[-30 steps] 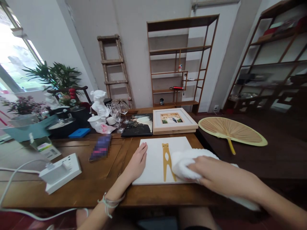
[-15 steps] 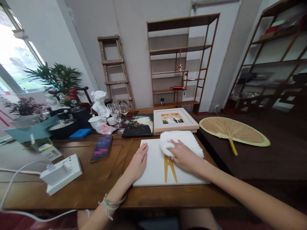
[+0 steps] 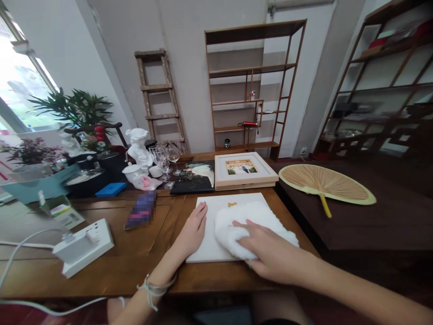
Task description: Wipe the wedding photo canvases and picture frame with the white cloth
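The left hand (image 3: 192, 231) lies open and flat, palm down, on the left edge of a white board (image 3: 210, 249); it grips nothing; a string band circles its wrist. The right hand (image 3: 270, 253) rests on a white cloth (image 3: 248, 219), fingers stretched out over the top, pressing rather than clutching; the thumb is hidden. The cloth covers most of the board's middle and right side, its far corner hanging past the right edge; a small yellow mark (image 3: 232, 204) peeks out above it. The board sits at the near edge of a wooden table (image 3: 135, 271), square to the person. Just behind it stand a framed photo (image 3: 243, 169) and a dark picture (image 3: 194, 177); a straw fan (image 3: 324, 183) lies well to the right; a power strip (image 3: 84, 246) lies to the left.
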{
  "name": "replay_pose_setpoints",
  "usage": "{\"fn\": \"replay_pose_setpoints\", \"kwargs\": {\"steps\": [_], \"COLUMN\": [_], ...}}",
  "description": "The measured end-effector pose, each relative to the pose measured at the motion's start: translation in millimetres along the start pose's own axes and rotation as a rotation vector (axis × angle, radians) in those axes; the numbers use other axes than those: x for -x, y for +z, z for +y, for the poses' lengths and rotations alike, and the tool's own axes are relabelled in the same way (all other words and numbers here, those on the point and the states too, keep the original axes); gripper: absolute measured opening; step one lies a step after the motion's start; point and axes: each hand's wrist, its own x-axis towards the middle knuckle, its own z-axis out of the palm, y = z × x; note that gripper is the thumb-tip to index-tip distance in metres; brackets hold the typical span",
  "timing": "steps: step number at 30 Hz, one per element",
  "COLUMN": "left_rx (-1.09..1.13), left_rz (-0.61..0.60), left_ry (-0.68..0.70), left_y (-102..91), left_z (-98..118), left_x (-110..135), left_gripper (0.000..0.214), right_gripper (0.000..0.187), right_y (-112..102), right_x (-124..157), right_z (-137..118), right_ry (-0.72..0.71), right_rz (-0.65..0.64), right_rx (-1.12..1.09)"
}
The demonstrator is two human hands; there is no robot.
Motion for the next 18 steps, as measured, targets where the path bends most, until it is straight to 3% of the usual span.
{"fn": "replay_pose_setpoints", "kwargs": {"steps": [9,13,18], "left_rx": [0.033,0.041,0.04], "left_rz": [0.025,0.017,0.03], "left_ry": [0.005,-0.003,0.006], "left_y": [-1.2,-1.3,-0.5], "left_z": [0,0,-2], "left_x": [1,1,2], "left_gripper": [0.042,0.043,0.042], "right_gripper": [0.03,0.034,0.033], "right_y": [-10,-6,-3], "right_x": [-78,-73,-36], "right_z": [36,30,10], "right_ry": [0.067,0.035,-0.03], "right_rz": [0.056,0.046,-0.012], "right_rx": [0.222,0.242,0.208]}}
